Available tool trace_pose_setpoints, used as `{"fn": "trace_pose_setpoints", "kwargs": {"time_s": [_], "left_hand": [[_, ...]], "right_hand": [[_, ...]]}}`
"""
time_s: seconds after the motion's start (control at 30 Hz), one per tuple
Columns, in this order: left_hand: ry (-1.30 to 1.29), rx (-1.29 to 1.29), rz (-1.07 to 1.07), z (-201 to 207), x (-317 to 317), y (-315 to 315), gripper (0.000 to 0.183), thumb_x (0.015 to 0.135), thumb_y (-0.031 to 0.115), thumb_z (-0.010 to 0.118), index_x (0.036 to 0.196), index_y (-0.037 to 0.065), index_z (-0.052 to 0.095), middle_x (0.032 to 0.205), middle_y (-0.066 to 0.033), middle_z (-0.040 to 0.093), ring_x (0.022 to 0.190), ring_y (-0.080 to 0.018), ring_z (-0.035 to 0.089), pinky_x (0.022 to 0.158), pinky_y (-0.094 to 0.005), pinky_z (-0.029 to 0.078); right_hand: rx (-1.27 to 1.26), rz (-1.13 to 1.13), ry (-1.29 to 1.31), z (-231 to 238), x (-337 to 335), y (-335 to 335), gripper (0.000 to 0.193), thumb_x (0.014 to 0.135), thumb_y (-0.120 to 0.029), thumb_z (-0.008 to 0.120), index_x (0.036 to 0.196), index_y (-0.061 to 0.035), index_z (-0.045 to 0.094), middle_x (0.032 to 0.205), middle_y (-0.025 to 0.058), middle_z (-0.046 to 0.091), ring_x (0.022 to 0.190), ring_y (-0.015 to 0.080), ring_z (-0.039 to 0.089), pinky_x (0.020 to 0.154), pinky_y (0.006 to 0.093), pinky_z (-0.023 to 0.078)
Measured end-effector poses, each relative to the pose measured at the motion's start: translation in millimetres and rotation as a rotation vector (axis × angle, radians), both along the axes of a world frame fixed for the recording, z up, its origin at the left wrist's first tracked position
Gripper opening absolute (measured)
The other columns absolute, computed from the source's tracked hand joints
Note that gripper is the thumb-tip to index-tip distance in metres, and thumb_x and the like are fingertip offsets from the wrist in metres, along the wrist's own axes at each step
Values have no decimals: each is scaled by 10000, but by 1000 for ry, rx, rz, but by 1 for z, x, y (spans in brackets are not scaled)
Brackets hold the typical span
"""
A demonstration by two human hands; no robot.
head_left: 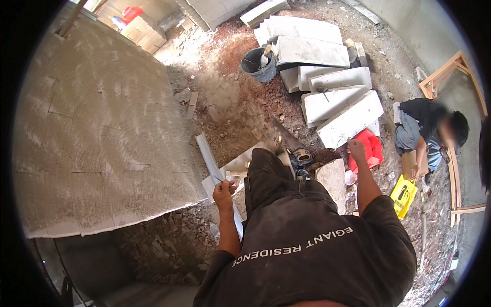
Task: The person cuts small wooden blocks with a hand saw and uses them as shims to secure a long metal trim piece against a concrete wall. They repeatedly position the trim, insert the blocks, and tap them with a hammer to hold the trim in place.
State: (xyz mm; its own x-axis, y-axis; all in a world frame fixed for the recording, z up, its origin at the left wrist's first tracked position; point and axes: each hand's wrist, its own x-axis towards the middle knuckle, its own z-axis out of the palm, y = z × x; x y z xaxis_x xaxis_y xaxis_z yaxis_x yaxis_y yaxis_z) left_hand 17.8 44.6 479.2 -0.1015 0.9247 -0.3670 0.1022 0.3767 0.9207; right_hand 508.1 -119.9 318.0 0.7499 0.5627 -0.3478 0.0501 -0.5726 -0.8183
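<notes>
My left hand [223, 194] is closed, with a thin dark pencil-like stick [217, 178] poking out of its fingers. Right beside it runs a long white strip [208, 156], slanting past the hand along my left side. My right hand [357, 150] is a closed fist in front of a red plastic bag [371, 152], by the corner of a white block [350, 119]. Whatever those fingers hold, if anything, is too small to make out. Between my hands, close to my foot, lies a handsaw [291, 137] on the rubble.
White blocks [313, 51] lie piled ahead, with a black bucket [260, 65] holding a tool beside them. A rough wall [102, 133] fills the left. At right a person [422, 128] crouches near a yellow bag [404, 196] and a wooden frame [452, 66].
</notes>
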Motion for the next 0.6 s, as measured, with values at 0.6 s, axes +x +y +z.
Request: {"fn": "trace_pose_setpoints", "kwargs": {"time_s": [0.6], "left_hand": [[508,73,-578,-201,127,309,206,851,188,519,895,-10,553,793,-140,614,657,-287,602,656,-386,476]], "right_hand": [[-132,352,-119,-89,-22,402,347,760,-381,637,795,-37,668,633,92,621,625,188,616,604,327,471]]}}
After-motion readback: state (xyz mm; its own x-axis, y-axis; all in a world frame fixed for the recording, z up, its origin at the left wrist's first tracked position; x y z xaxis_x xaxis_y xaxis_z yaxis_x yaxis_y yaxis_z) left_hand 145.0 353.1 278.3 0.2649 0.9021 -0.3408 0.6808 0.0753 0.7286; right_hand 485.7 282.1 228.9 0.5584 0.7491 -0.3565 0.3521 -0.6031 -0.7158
